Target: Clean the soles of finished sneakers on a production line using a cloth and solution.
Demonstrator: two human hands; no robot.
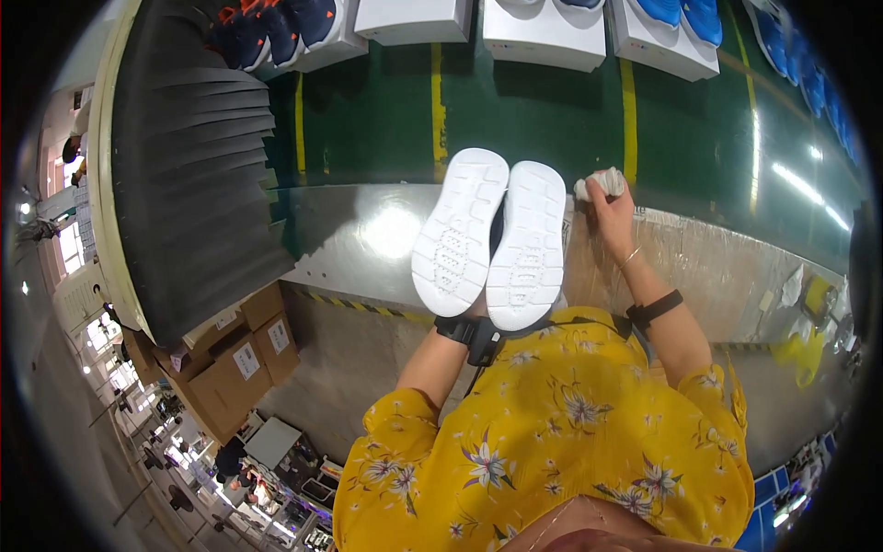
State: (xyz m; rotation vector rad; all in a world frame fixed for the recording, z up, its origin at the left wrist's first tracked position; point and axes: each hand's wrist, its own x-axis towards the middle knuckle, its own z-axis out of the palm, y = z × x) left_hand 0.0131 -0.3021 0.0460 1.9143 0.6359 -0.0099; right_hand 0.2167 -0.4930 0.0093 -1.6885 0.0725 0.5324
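A pair of sneakers (460,230) with white soles faces me, soles up, side by side above the near edge of the bench. My left hand (479,307) is behind them, closed round the pair; its fingers are mostly hidden by the soles. To the right of the shoes, my right hand (614,221) pinches a crumpled white cloth (602,184) over the bench edge, apart from the soles.
The green conveyor belt (368,120) has yellow cross lines. White shoe boxes (543,46) topped with sneakers line its far side. A machine hood with dark curtain strips (193,175) stands left, above cardboard boxes (230,377). A yellow plastic bag (802,354) hangs at right.
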